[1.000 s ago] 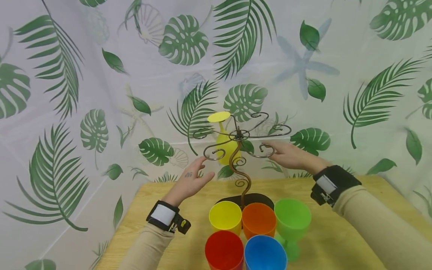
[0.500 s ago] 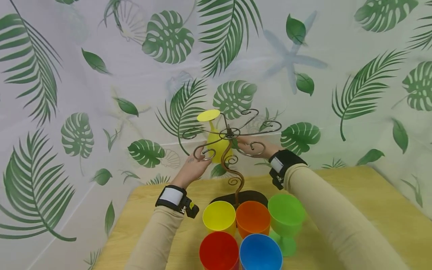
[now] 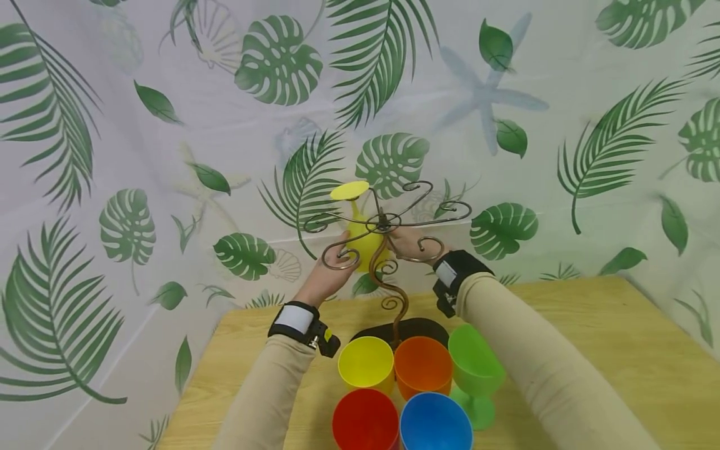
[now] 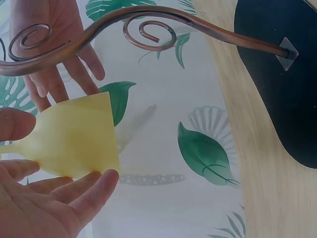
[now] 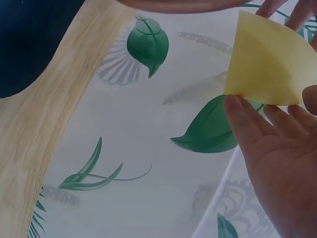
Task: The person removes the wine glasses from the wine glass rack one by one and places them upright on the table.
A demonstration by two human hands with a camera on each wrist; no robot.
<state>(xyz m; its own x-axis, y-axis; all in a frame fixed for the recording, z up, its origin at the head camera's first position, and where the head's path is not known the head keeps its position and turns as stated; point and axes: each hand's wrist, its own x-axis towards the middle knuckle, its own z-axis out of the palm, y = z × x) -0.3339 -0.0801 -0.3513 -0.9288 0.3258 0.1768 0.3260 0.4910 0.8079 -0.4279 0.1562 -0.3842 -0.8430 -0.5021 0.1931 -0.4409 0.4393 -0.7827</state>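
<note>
A yellow plastic goblet [image 3: 365, 251] hangs upside down from a wire arm of the scrolled metal rack [image 3: 402, 301], its foot uppermost. My left hand [image 3: 327, 275] holds the bowl from the left; in the left wrist view its fingers lie along the goblet [image 4: 81, 134], with the thumb near the stem. From the other side my right hand [image 3: 413, 242] holds it behind the rack, partly hidden by the wire arms. Fingertips of the right hand [image 5: 285, 161] reach the goblet's rim [image 5: 234, 57] in the right wrist view.
Upright goblets crowd in front of the rack's black base [image 3: 427, 327]: yellow [image 3: 365, 362], orange [image 3: 423, 367], green [image 3: 475, 356], red [image 3: 365, 425] and blue [image 3: 435, 426]. My right forearm passes over the green one. A leaf-print sheet [image 3: 253, 156] rises behind the wooden table [image 3: 596, 337].
Both hands have reached inward, the right one moving left behind the rack, and now hold the hanging yellow goblet. The head view has shifted slightly; the other goblets have stayed put.
</note>
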